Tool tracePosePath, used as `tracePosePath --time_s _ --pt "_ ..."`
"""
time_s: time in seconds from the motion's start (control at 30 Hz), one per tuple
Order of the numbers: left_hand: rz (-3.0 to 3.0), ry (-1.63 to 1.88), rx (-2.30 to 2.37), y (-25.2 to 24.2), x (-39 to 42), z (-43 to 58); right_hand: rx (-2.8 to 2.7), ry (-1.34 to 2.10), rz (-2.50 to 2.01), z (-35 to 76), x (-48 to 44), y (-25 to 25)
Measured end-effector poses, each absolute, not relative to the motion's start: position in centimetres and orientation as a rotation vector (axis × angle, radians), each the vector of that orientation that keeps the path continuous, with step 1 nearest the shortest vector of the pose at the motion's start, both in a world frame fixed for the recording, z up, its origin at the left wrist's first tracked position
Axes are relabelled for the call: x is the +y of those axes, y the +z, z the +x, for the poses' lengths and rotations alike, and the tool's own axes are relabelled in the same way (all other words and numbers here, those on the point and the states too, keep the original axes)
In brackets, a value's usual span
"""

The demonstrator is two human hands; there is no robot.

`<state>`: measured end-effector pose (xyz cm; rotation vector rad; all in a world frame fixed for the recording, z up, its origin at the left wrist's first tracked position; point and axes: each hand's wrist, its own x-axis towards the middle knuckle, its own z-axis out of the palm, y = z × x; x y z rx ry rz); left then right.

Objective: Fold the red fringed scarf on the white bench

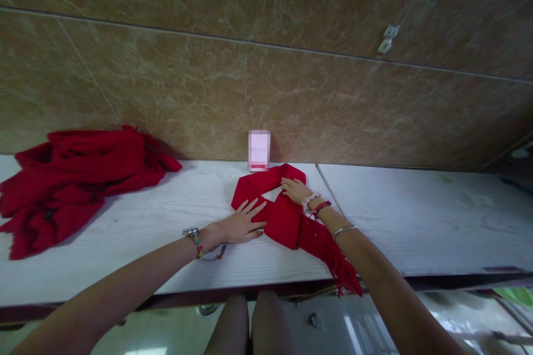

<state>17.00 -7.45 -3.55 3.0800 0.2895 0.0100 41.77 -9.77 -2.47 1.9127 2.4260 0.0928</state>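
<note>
A red scarf (283, 224) lies folded into a loop on the white table, its bands crossing near the front and its fringed end hanging over the front edge. Fingers spread, my left hand (239, 226) rests flat across the loop's left side and the table beside it. My right hand (296, 191) lies on the loop's right side with its fingers stretched out toward the gap in the middle. Neither hand grips the cloth. Bracelets circle both wrists, and a watch is on the left one.
A crumpled heap of red cloth (83, 177) with fringe lies at the left of the white table (166, 255). A small pale box-like item (259, 150), blurred, stands against the brown marbled wall (187, 89). A white socket (389, 37) is on the wall.
</note>
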Motion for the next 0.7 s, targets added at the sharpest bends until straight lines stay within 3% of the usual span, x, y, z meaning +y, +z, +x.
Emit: tracePosePath --time_s 0.27,0.43,0.53,0.7 --pt "3.002 -0.051 0.201 -3.2 -7.3 16.0 2.430 0.081 2.005 42.1 -9.6 -2.0" --pt "2.921 0.001 0.186 -2.2 -6.6 15.3 2.630 0.015 2.239 41.0 -15.4 -1.2" --pt "2.891 0.170 0.287 -1.8 -6.6 15.9 2.660 -0.245 2.014 39.9 -20.7 -1.5" --pt "3.003 0.117 0.436 -2.4 -7.6 18.4 2.468 -0.083 1.891 39.0 -25.3 -3.0"
